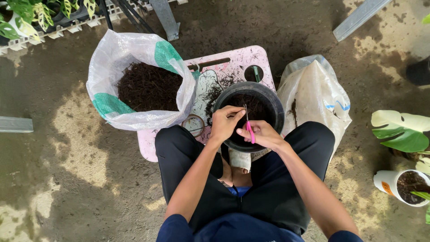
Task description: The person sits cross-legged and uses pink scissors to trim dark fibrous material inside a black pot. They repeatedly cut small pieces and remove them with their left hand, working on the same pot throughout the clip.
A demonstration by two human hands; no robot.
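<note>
Scissors at work over the black pot

My right hand [264, 134] grips pink-handled scissors [248, 123], blades pointing up over the soil. My left hand [225, 123] is curled, fingertips pinched on something too small to tell, just beside the blades. Both hover over the black pot [273, 105] on a pink stool [237, 60], between an open sack of dark mulch [139, 80] and a closed white sack [316, 94].

A low pink table [251, 57] (dusted with dark crumbs) stands on the concrete floor [67, 179]. On it rest a black pot [274, 104], an open sack of dark mulch [134, 80], and a tape ring [194, 125].
</note>
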